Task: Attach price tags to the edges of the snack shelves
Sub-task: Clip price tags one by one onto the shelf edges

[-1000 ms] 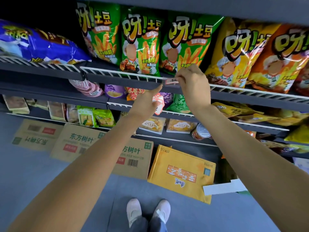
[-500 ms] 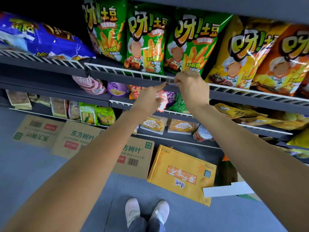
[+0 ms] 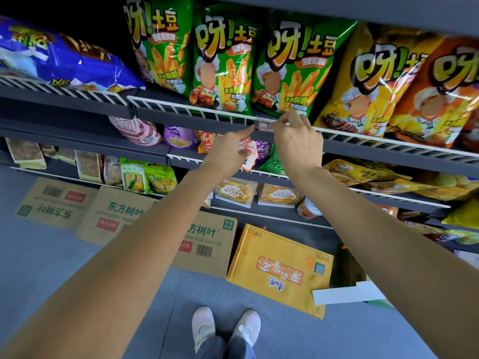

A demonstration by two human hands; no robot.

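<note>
A small pale price tag (image 3: 263,125) sits on the white wire rail (image 3: 181,108) along the dark shelf edge (image 3: 197,121), below the green potato-stick bags (image 3: 223,60). My right hand (image 3: 298,143) reaches up from below, and its fingertips pinch the tag's right end against the rail. My left hand (image 3: 225,155) is just left of it. Its index finger stretches out, with the tip at the tag's left end. The left hand's other fingers curl round several red-and-white spare tags (image 3: 249,156).
Yellow and orange snack bags (image 3: 375,81) fill the shelf to the right, and a blue bag (image 3: 64,58) lies at the left. Lower shelves hold more snacks. Flattened cardboard boxes (image 3: 121,216) and a yellow carton (image 3: 280,268) lie on the grey floor by my shoes (image 3: 225,325).
My left index finger has risen to the tag's left end. My right hand stays at the rail, its fingers now less bunched, so the tag shows again.
</note>
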